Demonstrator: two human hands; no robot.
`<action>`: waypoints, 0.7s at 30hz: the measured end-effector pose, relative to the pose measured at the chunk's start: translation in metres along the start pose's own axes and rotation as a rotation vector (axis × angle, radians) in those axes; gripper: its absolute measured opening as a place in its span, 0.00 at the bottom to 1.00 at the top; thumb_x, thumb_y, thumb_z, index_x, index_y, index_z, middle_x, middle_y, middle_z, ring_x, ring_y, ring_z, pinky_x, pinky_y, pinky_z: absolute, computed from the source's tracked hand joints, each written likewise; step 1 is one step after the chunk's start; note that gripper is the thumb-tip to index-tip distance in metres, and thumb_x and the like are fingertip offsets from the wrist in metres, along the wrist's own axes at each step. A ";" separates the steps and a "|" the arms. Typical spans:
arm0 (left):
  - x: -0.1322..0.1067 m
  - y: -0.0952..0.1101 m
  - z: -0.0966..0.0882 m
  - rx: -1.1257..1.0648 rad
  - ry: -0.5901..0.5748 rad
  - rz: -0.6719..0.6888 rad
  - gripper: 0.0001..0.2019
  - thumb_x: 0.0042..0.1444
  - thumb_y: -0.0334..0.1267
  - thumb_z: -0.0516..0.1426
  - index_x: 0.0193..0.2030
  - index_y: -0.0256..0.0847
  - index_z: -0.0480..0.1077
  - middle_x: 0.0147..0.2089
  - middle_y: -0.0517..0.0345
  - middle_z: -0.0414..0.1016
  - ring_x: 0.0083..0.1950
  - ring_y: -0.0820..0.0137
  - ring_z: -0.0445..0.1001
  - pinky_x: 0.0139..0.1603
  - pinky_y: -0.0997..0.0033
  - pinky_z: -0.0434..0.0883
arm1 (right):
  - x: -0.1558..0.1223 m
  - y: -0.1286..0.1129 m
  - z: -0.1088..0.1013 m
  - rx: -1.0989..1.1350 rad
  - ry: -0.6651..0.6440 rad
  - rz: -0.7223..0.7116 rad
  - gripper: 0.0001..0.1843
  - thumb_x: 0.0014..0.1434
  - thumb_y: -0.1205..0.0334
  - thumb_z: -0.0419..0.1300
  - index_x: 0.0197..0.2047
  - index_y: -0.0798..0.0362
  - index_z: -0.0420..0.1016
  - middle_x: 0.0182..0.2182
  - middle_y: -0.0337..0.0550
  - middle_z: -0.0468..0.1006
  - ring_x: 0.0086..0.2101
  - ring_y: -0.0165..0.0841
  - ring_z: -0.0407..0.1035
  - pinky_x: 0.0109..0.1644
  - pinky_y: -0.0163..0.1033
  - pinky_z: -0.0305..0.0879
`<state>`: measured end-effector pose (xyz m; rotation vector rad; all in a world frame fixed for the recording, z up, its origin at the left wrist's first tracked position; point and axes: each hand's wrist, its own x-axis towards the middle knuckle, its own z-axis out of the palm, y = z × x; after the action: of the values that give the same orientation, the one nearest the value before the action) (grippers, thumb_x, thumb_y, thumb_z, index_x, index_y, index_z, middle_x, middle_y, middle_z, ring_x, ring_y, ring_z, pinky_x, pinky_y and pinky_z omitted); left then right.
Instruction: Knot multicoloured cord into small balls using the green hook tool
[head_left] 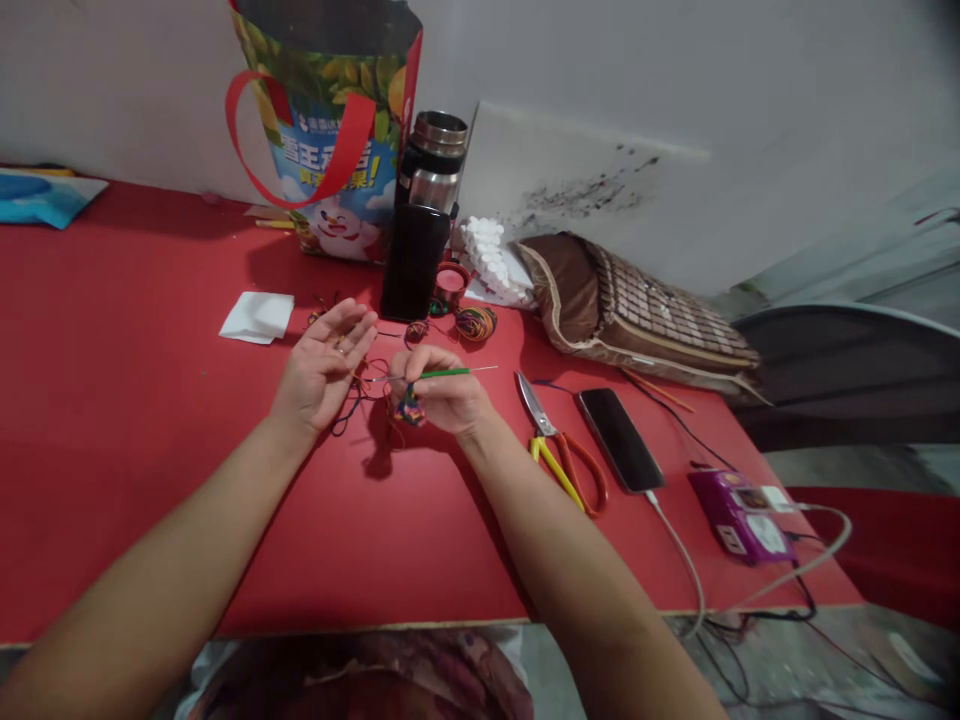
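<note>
Smooth plastic tool handle [446, 373] — fibrous yarn ball [477, 323] — glossy metal scissor blades [532, 402]

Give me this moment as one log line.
left hand: open, beside loose yarn | right hand: holding green-handled tool, multicoloured piece | right of hands: scissors, phone

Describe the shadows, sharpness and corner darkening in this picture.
Head view: soft shadows fall on the red tabletop, near the right hand and beside the printed bag; head view: stitches in the colourful yarn piece blur together; head view: small print on the purple box is too soft to read; head view: the top-right corner darkens.
</note>
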<state>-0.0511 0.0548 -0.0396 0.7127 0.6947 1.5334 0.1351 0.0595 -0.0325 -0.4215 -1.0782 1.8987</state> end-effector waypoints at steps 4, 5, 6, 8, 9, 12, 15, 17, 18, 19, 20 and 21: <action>-0.010 -0.004 0.006 0.466 -0.242 0.195 0.19 0.49 0.26 0.66 0.48 0.44 0.85 0.56 0.49 0.83 0.62 0.56 0.80 0.72 0.51 0.74 | -0.001 0.000 0.010 -0.025 -0.049 0.014 0.15 0.46 0.54 0.83 0.28 0.52 0.84 0.27 0.38 0.78 0.26 0.28 0.72 0.24 0.32 0.67; -0.013 -0.005 0.007 0.565 -0.280 0.217 0.15 0.51 0.28 0.67 0.46 0.44 0.85 0.55 0.49 0.83 0.61 0.55 0.79 0.70 0.51 0.74 | -0.001 -0.002 0.011 -0.019 -0.036 0.003 0.15 0.46 0.55 0.83 0.29 0.51 0.84 0.27 0.37 0.78 0.25 0.28 0.72 0.23 0.31 0.66; -0.017 -0.006 0.009 0.633 -0.307 0.211 0.13 0.51 0.28 0.67 0.44 0.44 0.85 0.52 0.50 0.83 0.58 0.55 0.79 0.67 0.52 0.75 | -0.002 -0.005 0.011 -0.012 -0.015 -0.012 0.15 0.46 0.55 0.82 0.29 0.51 0.83 0.27 0.37 0.78 0.24 0.27 0.71 0.22 0.31 0.64; -0.023 -0.009 0.012 0.676 -0.336 0.152 0.14 0.52 0.28 0.65 0.44 0.44 0.85 0.43 0.52 0.83 0.48 0.58 0.80 0.57 0.57 0.77 | -0.003 -0.011 0.010 0.008 0.062 -0.060 0.14 0.46 0.57 0.82 0.29 0.50 0.82 0.27 0.36 0.78 0.24 0.26 0.69 0.21 0.29 0.61; -0.025 -0.010 0.013 0.655 -0.343 0.120 0.18 0.52 0.27 0.63 0.49 0.44 0.85 0.39 0.54 0.83 0.42 0.61 0.79 0.50 0.60 0.77 | -0.003 -0.014 0.009 0.021 0.115 -0.088 0.14 0.45 0.59 0.81 0.29 0.49 0.82 0.27 0.35 0.78 0.24 0.26 0.68 0.21 0.29 0.60; -0.027 -0.007 0.017 0.440 -0.337 -0.011 0.35 0.50 0.25 0.59 0.67 0.45 0.79 0.29 0.60 0.79 0.31 0.68 0.74 0.34 0.70 0.70 | -0.002 -0.023 0.005 0.045 0.277 -0.152 0.13 0.43 0.63 0.80 0.29 0.48 0.81 0.29 0.34 0.80 0.25 0.24 0.65 0.21 0.27 0.57; -0.023 0.003 0.021 0.210 -0.230 -0.074 0.37 0.43 0.24 0.61 0.64 0.46 0.81 0.29 0.60 0.80 0.26 0.73 0.67 0.26 0.75 0.59 | 0.001 -0.026 0.002 0.041 0.381 -0.176 0.11 0.43 0.65 0.77 0.31 0.48 0.82 0.26 0.33 0.79 0.22 0.22 0.58 0.21 0.26 0.50; -0.019 0.008 0.020 0.166 -0.170 -0.087 0.28 0.39 0.24 0.61 0.48 0.43 0.87 0.29 0.57 0.80 0.23 0.76 0.62 0.24 0.75 0.57 | 0.004 -0.025 0.002 0.038 0.416 -0.167 0.10 0.44 0.65 0.76 0.31 0.48 0.83 0.23 0.32 0.75 0.21 0.22 0.55 0.21 0.27 0.48; -0.017 0.010 0.019 0.171 -0.155 -0.095 0.22 0.38 0.25 0.60 0.40 0.41 0.87 0.29 0.55 0.80 0.23 0.77 0.61 0.24 0.75 0.57 | 0.006 -0.024 0.002 0.037 0.429 -0.157 0.10 0.44 0.65 0.75 0.31 0.48 0.82 0.22 0.31 0.73 0.21 0.22 0.56 0.21 0.28 0.48; -0.015 0.010 0.017 0.186 -0.143 -0.100 0.17 0.37 0.26 0.60 0.34 0.39 0.86 0.29 0.53 0.79 0.23 0.76 0.61 0.24 0.75 0.59 | 0.007 -0.023 0.003 0.037 0.441 -0.144 0.10 0.45 0.65 0.75 0.31 0.48 0.82 0.22 0.31 0.73 0.21 0.23 0.56 0.21 0.28 0.49; -0.014 0.009 0.014 0.206 -0.134 -0.100 0.13 0.38 0.28 0.60 0.30 0.38 0.85 0.29 0.52 0.79 0.24 0.76 0.62 0.23 0.75 0.60 | 0.008 -0.022 0.004 0.036 0.449 -0.130 0.10 0.45 0.65 0.75 0.31 0.48 0.81 0.23 0.32 0.74 0.22 0.23 0.58 0.21 0.29 0.51; -0.013 0.007 0.012 0.231 -0.129 -0.101 0.11 0.40 0.28 0.60 0.27 0.38 0.85 0.29 0.51 0.79 0.25 0.75 0.63 0.24 0.74 0.62 | 0.008 -0.022 0.005 0.031 0.448 -0.112 0.10 0.45 0.65 0.75 0.32 0.48 0.81 0.23 0.32 0.75 0.22 0.23 0.59 0.22 0.29 0.54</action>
<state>-0.0457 0.0412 -0.0271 0.9268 0.8058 1.3159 0.1394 0.0682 -0.0112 -0.7136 -0.7560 1.6159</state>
